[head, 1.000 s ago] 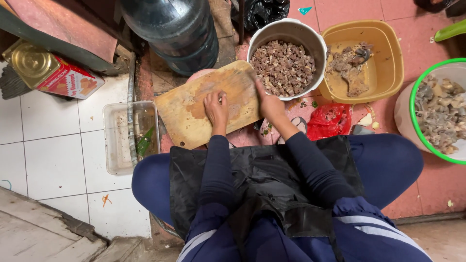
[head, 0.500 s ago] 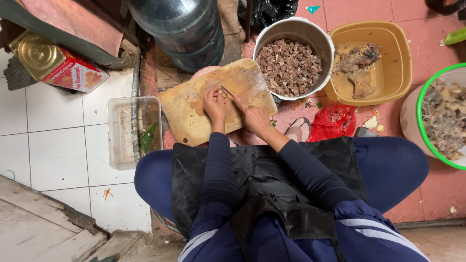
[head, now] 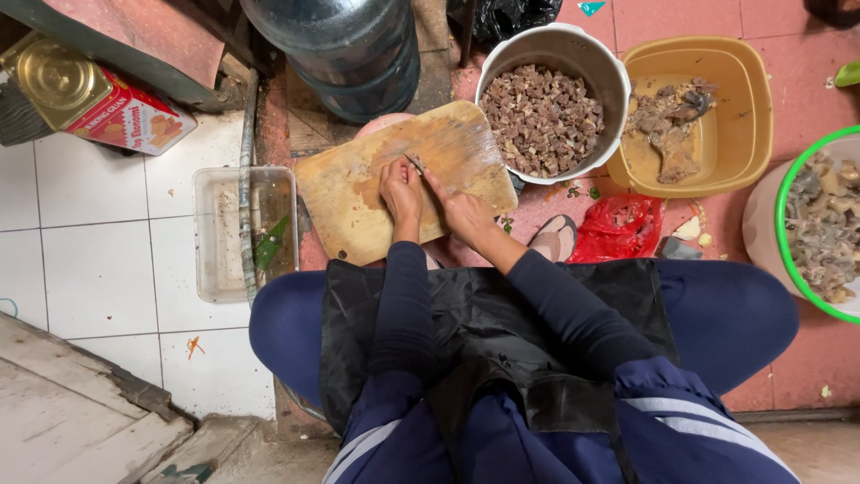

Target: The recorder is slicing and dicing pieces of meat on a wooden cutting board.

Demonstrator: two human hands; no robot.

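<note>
Left hand (head: 400, 186) fingers pinch small, likely soft, slippery meat on board (head: 358, 215); right hand (head: 464, 211) fingers wrapped around knife (head: 415, 163) handle, the proper hold.

My left hand (head: 400, 190) covered whatever I was holding down on the cutting board (head: 358, 193), so I couldn't tell what it was. Only the tip of the knife (head: 415, 164) showed; my right hand (head: 459, 211) hid the handle. The far end of the water jug (head: 340, 49) ran off the top edge. At the right edge, the green-rimmed bowl (head: 781, 211) was cut off, and so was a green scrap (head: 848, 73) beyond it. My foot in a sandal (head: 557, 238) peeked out, the rest under my apron (head: 484, 332).
</note>
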